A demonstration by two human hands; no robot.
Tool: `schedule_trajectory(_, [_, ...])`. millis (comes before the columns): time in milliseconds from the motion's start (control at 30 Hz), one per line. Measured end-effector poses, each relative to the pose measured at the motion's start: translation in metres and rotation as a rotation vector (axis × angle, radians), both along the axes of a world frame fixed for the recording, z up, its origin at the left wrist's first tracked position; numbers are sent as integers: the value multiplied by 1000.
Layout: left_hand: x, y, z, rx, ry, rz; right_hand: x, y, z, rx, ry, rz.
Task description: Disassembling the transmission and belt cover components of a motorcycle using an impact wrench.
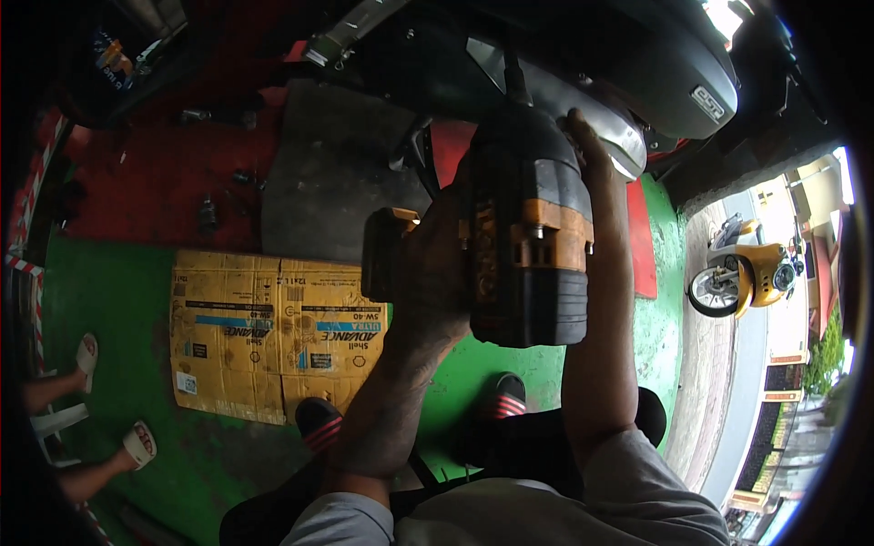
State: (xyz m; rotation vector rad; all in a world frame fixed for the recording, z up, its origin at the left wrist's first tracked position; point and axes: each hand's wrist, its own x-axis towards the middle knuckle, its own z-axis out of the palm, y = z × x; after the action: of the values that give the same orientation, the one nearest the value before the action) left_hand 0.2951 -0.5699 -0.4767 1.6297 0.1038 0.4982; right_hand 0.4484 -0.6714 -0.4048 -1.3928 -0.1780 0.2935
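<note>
A black and orange cordless impact wrench (pixel 537 246) fills the middle of the view. My left hand (pixel 437 246) is closed round its handle, with the battery (pixel 387 255) sticking out to the left. The tool's nose points away from me, and its thin shaft (pixel 516 77) reaches the underside of a dark motorcycle (pixel 583 36). My right hand (pixel 590 141) is beyond the tool's right side, against a silver metal part (pixel 619 141) of the motorcycle. One stretched finger shows there; the other fingers are hidden. The contact at the shaft's tip is too dark to make out.
Flattened yellow cardboard (pixel 273 337) lies on the green floor, near my feet in black sandals. Beyond it are a dark mat (pixel 319 173) and loose parts (pixel 208 217) on red flooring. Another person's feet (pixel 139 446) are at left. A yellow scooter (pixel 751 273) stands outside at right.
</note>
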Motion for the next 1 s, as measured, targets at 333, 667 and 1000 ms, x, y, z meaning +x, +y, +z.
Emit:
schedule_trajectory(333, [0,-15,-44,284,-79,216,59,21,-13,-236,-769,-115])
schedule_trajectory(667, [-10,-20,-47,-1980,-568,-1158,39,46,-1,-755,-987,-232])
schedule_trajectory(1000, [-61,-11,-72,-1054,-130,-398,32,64,3,-879,-1054,-331])
